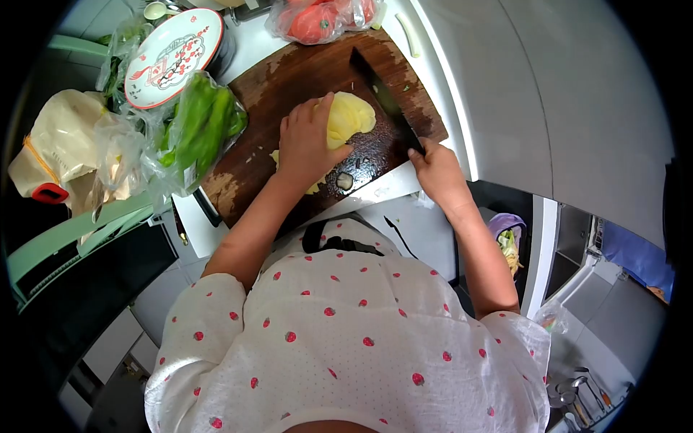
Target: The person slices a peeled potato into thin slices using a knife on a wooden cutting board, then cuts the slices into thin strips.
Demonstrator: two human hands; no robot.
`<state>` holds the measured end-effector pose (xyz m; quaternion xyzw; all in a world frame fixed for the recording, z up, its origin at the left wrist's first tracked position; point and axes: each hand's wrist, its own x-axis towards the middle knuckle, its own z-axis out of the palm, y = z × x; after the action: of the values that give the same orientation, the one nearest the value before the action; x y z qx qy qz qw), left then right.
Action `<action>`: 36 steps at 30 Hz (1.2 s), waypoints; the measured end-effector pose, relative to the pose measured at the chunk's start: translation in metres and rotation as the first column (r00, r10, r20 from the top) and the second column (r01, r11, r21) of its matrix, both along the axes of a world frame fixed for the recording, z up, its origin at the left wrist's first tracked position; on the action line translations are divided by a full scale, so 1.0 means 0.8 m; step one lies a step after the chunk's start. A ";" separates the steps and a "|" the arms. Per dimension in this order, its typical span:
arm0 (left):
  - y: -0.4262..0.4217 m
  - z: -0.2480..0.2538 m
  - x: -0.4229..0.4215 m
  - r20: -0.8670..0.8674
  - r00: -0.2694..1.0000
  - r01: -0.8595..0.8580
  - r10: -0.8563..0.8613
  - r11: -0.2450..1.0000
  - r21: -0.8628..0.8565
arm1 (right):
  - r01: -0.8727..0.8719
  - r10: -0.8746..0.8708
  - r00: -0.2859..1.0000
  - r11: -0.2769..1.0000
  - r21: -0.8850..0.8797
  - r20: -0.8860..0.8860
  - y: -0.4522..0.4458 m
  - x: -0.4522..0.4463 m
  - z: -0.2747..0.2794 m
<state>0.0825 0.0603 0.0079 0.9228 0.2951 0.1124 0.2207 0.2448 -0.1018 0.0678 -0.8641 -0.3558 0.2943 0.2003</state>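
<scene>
Cutting board [289,68]: dark wood, wet at its near centre.
Knife [386,100]: over the board's right part, tip toward its far edge; whether blade meets wood cannot be told. Likely stiff and fairly weighty; hold by the handle only.
Yellow slices [351,117]: overlapping stack, mid-board, partly hidden. Probably light, slick, apt to fan apart; best pressed from above, across the stack.
Left hand [307,139]: mid-board, palm down on the slices, fingers loosely together, thumb spread away.
Right hand [439,173]: at the board's near-right edge, closed around the knife's handle.
Loose piece [345,180]: small, near board's front edge.
</scene>
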 end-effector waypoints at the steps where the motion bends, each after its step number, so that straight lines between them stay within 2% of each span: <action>1: -0.002 -0.003 0.001 0.033 0.999 0.003 -0.003 1.000 -0.010 | -0.007 0.007 1.000 1.000 -0.007 -0.006 0.001 -0.005 0.001; 6: -0.008 0.001 0.001 0.038 0.999 -0.010 0.009 0.999 0.032 | -0.024 0.021 0.998 0.998 -0.055 -0.062 0.009 -0.008 0.013; 9: -0.008 0.005 -0.002 0.048 0.999 0.001 -0.002 1.000 0.030 | -0.018 0.019 1.000 0.999 -0.042 0.024 0.005 -0.004 0.012; 13: -0.013 0.010 0.000 0.064 0.998 0.016 -0.019 0.999 0.046 | -0.059 0.063 0.997 0.996 -0.071 0.050 0.005 -0.004 0.018; 16: -0.004 0.017 -0.006 0.190 0.980 0.036 -0.059 0.992 0.119 | -0.084 0.091 0.993 0.993 -0.085 0.077 0.015 -0.004 0.016; 19: 0.016 0.017 -0.018 0.299 0.920 0.239 -0.255 0.967 0.089 | -0.093 0.099 0.984 0.994 -0.049 0.148 0.011 0.006 0.016; 22: 0.015 0.012 -0.011 0.305 0.888 0.351 -0.343 0.936 0.030 | -0.239 0.232 0.943 0.971 0.000 0.240 0.011 0.005 0.023; 25: 0.010 0.014 -0.005 0.131 0.958 0.263 -0.255 0.964 -0.040 | -0.394 0.397 0.858 0.916 -0.077 0.326 0.018 0.000 0.026; 28: 0.004 0.015 0.003 0.183 0.956 0.235 -0.230 0.972 -0.002 | -0.421 0.457 0.805 0.890 -0.177 0.379 0.018 0.003 0.031; 36: -0.001 0.011 0.012 0.151 0.970 0.189 -0.188 0.982 0.005 | -0.448 0.486 0.817 0.874 -0.191 0.309 0.019 0.013 0.029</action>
<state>0.0922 0.0597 0.0163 0.9344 0.1891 0.1591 0.2566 0.2555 -0.0870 0.0909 -0.7980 -0.5698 0.1961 0.0082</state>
